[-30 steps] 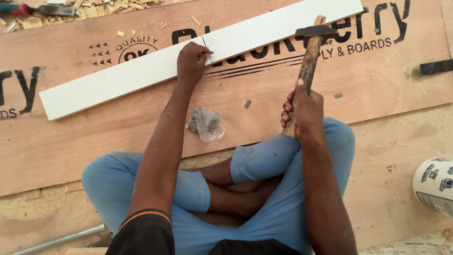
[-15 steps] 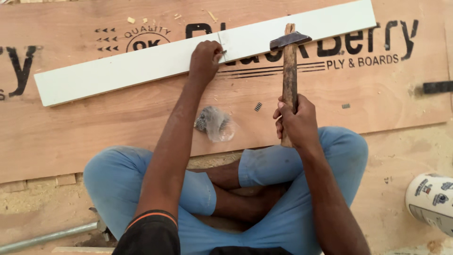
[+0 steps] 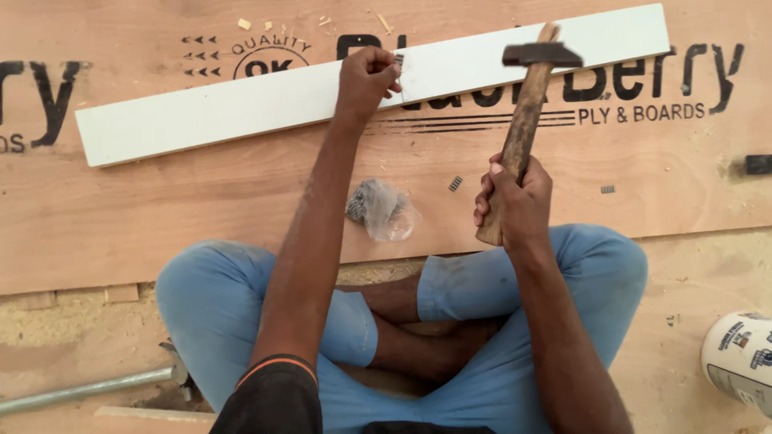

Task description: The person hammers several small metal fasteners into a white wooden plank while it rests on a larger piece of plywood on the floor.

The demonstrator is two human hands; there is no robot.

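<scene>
Left hand rests on the white strip, fingers pinched shut on a small nail at its upper edge. Right hand wraps the wooden handle of the hammer; its dark head sits over the strip, right of the nail. I see the strip lying aslant on the plywood sheet (printed face up). A clear bag of nails lies near the knees.

White strip lies slanted on plywood; wooden-handled hammer (dark head) raised.
</scene>
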